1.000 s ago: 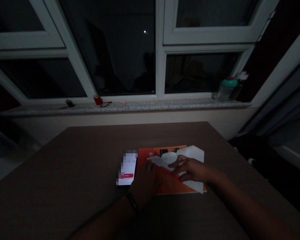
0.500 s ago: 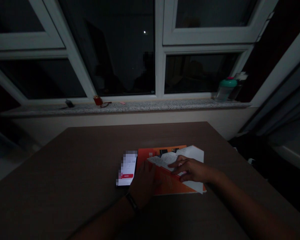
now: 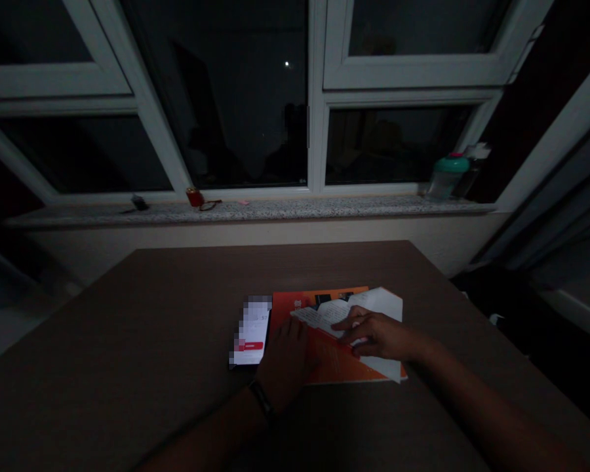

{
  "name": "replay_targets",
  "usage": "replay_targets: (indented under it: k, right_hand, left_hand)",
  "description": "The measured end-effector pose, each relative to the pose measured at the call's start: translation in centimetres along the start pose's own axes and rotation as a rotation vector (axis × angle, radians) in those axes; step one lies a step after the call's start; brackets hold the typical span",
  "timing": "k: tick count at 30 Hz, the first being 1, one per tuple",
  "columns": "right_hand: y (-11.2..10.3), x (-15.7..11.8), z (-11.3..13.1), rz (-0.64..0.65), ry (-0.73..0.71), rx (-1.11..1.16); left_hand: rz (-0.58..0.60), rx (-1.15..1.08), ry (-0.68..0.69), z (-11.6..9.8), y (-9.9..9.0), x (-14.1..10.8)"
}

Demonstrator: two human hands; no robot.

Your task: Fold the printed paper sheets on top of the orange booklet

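Your right grip (image 3: 384, 335) rests on the paper (image 3: 387, 313), fingers bent and tips down; whether they pinch it cannot be determined. From this grip, the paper's narrow end points to 10 o'clock; its wide end lies at 3. The long axis runs roughly 9 to 3. Your left hand (image 3: 284, 360), fingers together and palm down, is nearer the narrow end. The book (image 3: 332, 370) lies beneath, on the counter (image 3: 177, 328). The phone (image 3: 254, 328) sits at your left hand's 10 o'clock.

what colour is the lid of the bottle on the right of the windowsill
Teal lid, best seen in the head view.
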State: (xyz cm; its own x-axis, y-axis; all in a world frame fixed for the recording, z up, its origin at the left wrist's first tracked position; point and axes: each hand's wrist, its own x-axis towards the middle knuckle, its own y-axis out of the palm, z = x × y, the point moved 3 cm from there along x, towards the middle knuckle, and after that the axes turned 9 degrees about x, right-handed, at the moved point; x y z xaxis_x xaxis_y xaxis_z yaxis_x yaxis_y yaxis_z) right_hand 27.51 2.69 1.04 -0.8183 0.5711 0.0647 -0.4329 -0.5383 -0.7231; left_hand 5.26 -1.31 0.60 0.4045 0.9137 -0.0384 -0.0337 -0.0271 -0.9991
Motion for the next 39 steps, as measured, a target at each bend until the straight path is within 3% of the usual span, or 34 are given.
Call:
replay_targets:
  k: [6,17,32,39]
  right_hand:
    - [0.1,0.2,0.2,-0.037,-0.012,-0.004]
    - [0.2,0.3,0.4,-0.046,-0.015,-0.026]
    - [0.3,0.2,-0.1,-0.071,-0.034,-0.01]
    - [0.3,0.2,0.2,-0.084,-0.042,-0.019]
  left_hand:
    - [-0.007,-0.044,0.016,0.3,0.0,0.1]
    - [-0.133,-0.024,0.079,1.2,0.8,0.5]
    - [-0.122,0.09,-0.035,1.2,0.3,0.0]
    - [-0.103,-0.018,0.052,0.7,0.5,0.5]
